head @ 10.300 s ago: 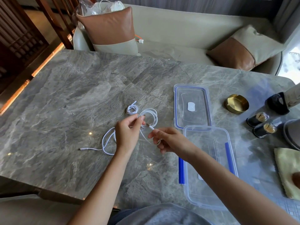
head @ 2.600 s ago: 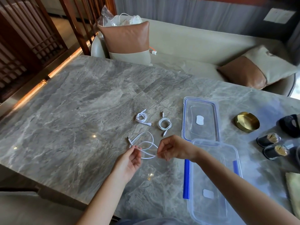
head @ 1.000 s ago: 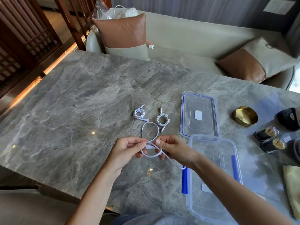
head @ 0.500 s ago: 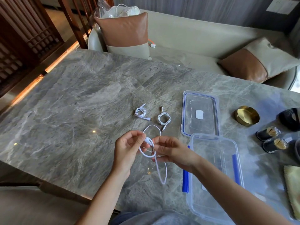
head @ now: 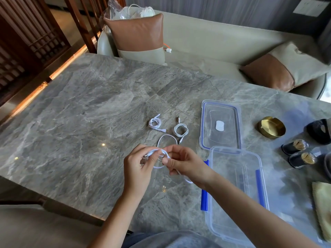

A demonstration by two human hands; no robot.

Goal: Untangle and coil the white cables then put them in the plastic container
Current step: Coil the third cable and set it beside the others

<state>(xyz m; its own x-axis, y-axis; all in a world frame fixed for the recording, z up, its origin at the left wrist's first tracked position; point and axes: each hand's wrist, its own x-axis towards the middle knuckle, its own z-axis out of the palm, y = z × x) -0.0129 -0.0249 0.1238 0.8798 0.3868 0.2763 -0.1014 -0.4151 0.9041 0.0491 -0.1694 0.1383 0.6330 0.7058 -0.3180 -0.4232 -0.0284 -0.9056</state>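
My left hand (head: 138, 167) and my right hand (head: 184, 162) both pinch one white cable (head: 165, 140) just above the grey marble table (head: 80, 122). Part of it is wound into a small loop between my fingers, a larger loop arches beyond them, and a tail hangs under my right hand. Two coiled white cables lie farther back: one (head: 155, 123) on the left, one (head: 181, 130) on the right. The clear plastic container (head: 234, 190) with blue latches stands open to the right of my hands, nothing visible inside.
The container's clear lid (head: 221, 125) lies flat behind it. At the right sit a brass dish (head: 271, 127), two small dark jars (head: 297, 153), a dark object (head: 318, 131) and a yellow cloth (head: 322, 208). A sofa with cushions (head: 138, 35) runs behind the table.
The three cables were one tangle; two now lie coiled on the table. Over the last second my hands have wound the third cable tighter, and its hanging tail has shortened.
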